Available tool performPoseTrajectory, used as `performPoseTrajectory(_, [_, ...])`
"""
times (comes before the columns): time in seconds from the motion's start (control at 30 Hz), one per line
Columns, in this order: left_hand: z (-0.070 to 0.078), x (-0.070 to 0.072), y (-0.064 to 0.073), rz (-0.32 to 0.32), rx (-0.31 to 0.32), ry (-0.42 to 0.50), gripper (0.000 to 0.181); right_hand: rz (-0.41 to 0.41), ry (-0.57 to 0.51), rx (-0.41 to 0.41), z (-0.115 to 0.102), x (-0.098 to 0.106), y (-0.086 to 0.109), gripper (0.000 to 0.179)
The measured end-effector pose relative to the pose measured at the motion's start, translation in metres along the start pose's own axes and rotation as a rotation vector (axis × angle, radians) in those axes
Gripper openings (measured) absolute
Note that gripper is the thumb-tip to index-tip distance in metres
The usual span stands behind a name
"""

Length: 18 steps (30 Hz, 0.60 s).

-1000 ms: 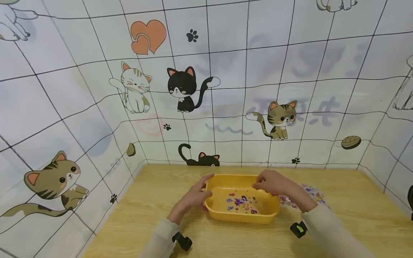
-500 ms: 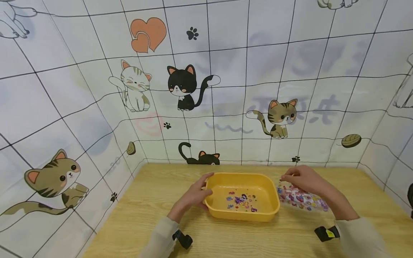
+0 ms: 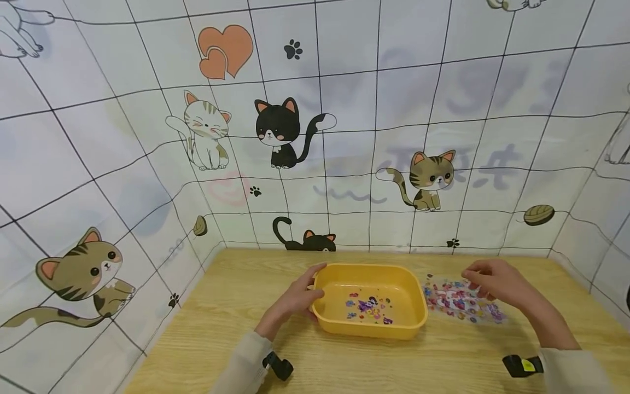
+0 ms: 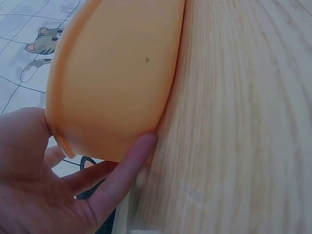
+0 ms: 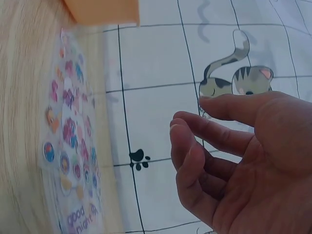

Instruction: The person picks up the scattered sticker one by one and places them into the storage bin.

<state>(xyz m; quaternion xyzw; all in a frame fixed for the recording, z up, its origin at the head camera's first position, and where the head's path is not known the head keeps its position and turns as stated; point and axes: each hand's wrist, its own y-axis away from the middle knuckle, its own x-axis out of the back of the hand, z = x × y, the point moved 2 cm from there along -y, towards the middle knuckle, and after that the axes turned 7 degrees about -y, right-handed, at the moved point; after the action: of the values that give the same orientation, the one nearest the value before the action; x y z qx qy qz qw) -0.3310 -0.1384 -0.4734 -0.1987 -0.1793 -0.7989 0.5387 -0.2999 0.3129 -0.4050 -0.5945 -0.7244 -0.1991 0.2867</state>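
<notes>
A yellow plastic basin [image 3: 369,329] stands on the wooden table with several small colourful stickers [image 3: 369,307] lying on its floor. My left hand [image 3: 297,295] holds the basin's left end, thumb at the rim and fingers against the outer wall, as the left wrist view shows. To the right of the basin lie clear sticker sheets [image 3: 458,301] with printed characters, round motifs and the words "good night". Over their right part hovers my right hand [image 3: 497,280], its fingers loosely bent. No object shows between the fingers [image 5: 187,141] in the right wrist view.
The light wood table [image 3: 236,328] meets a white gridded wall covering [image 3: 344,153] with cat drawings at the back. A black strap-on camera [image 3: 278,365] sits on the left wrist and another camera [image 3: 521,365] on the right.
My right hand has left the basin's right rim and moved right, over the sticker sheets and on to their right part. My left hand has stayed at the basin.
</notes>
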Motion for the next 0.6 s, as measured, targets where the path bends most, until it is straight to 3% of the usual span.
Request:
performPoseTrajectory(0.23, [0.002, 0.000, 0.002, -0.008, 0.002, -0.002, 0.069, -0.003, 0.031, -0.033, 0.016, 0.015, 0.002, 0.048])
performPoseTrajectory(0.6, [0.003, 0.002, 0.000, -0.018, -0.007, -0.008, 0.069, 0.024, 0.271, -0.066, 0.036, 0.019, -0.001, 0.043])
